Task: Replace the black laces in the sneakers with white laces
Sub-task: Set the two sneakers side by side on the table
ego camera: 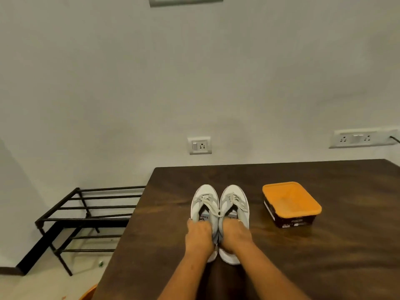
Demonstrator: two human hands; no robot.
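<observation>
— So, nearest first: where are the hands?
— Both are on the heels. The left hand (200,232) has its fingers curled over the heel collar of the left sneaker (204,204), and the right hand (234,232) grips the right sneaker (234,201) the same way. Neither holds anything else.
— And which way do the shoes run?
— Straight away from the person: heels under the hands, toes pointing at the wall. The pair sits side by side on the tabletop (324,256), so each shoe's long axis lines up with its own forearm.
— The laces?
— Just beyond the fingers, up the middle of each shoe. The laces (208,205) look pale, not black, with loose ends draped between the two openings. I'd judge the swap is done or nearly so, though I cannot tell whether they are tied.
— Anything further out?
— An orange-topped box (291,202) to the right, well apart from the shoes and nearer the right hand. I cannot make out its contents.
</observation>
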